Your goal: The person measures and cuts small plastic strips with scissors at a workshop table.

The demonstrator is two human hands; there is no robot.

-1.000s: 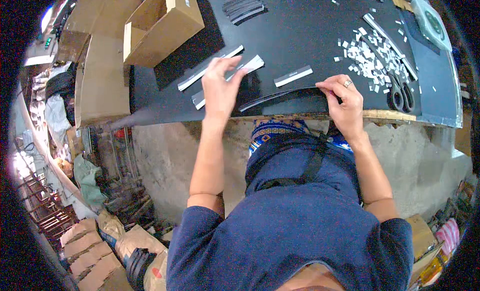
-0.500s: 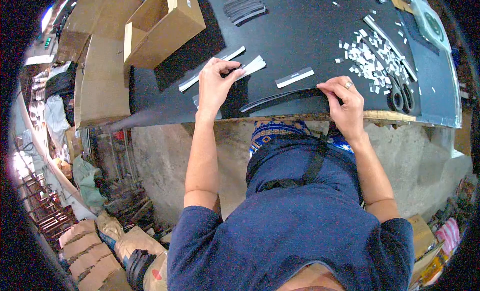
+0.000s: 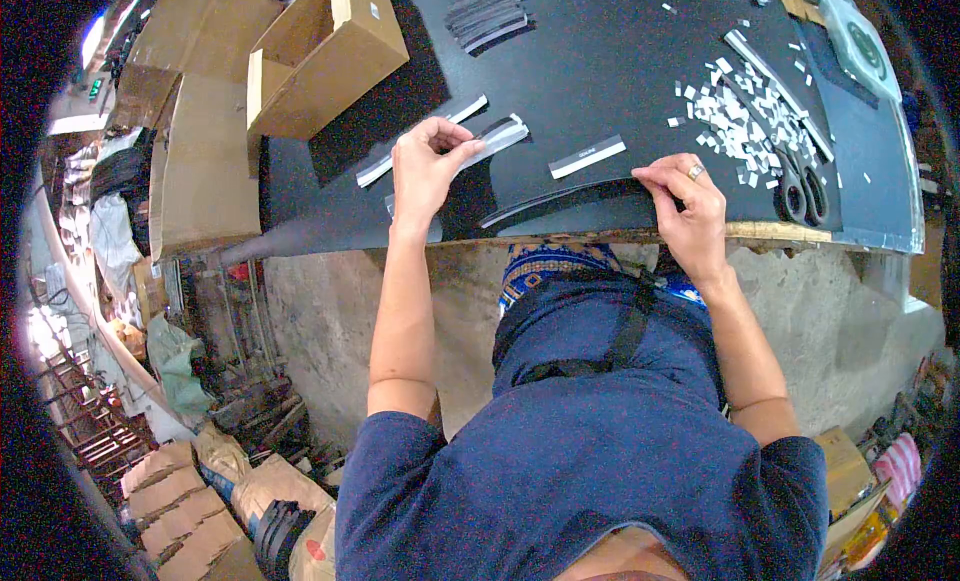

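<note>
My left hand (image 3: 430,166) is closed in a pinch over a small stack of white-and-grey label strips (image 3: 505,138). Its thumb and fingertip appear to grip the top strip. Between the thumb and fingers of my right hand (image 3: 685,203) is the right end of a long, thin black strip (image 3: 560,193). That strip bows slightly and runs left along the table's near edge. A single black-and-white label (image 3: 588,157) lies flat between my hands. Another white-edged strip (image 3: 375,171) lies left of my left hand, partly hidden by it.
An open cardboard box (image 3: 335,66) stands at the back left, beside cardboard flaps (image 3: 205,161). Stacked dark strips (image 3: 487,19) lie at the back. On the right are scattered small white pieces (image 3: 735,116), a long strip (image 3: 780,96) and black-handled scissors (image 3: 800,191).
My left hand has shifted very slightly left, and the upper strip beneath its fingertips looks greyer and slightly moved. My right hand stays nearly still on the black strip.
</note>
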